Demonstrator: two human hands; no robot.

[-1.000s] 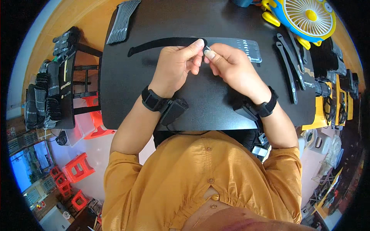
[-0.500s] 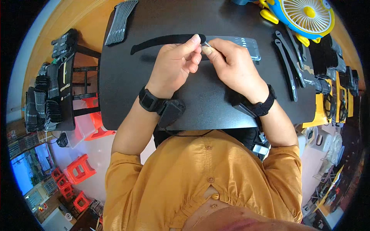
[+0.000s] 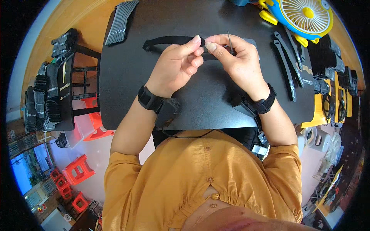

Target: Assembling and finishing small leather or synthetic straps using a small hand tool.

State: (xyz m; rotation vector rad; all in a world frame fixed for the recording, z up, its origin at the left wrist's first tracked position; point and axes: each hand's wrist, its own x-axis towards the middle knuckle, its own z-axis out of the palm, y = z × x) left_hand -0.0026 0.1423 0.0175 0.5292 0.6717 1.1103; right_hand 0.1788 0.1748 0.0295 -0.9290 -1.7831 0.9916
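A black fabric strap (image 3: 169,39) arches leftward above the dark table (image 3: 142,115). My left hand (image 3: 179,61) pinches its right end between thumb and forefinger, the other fingers loosely curled. Right beside that end, my right hand (image 3: 239,57) brings thumb and forefinger together; whether they grip the strap too I cannot make out. A thin pointed metal tool (image 3: 229,38) sticks up from between the right hand's fingers, its lower part hidden. Behind that hand lies a flat grey packet or card (image 3: 251,41), mostly covered.
Flat black straps (image 3: 285,63) lie at the table's right, below a blue and yellow fan (image 3: 304,17). A fanned stack of grey strips (image 3: 121,23) sits at the far left corner. Black bundles (image 3: 50,92) fill a side table on the left. Red stools (image 3: 79,169) stand on the floor.
The metal tool's tip has swung from the strap's end to point upward, away from it. My right thumb and forefinger have closed near that end. The strap's free end has shifted right.
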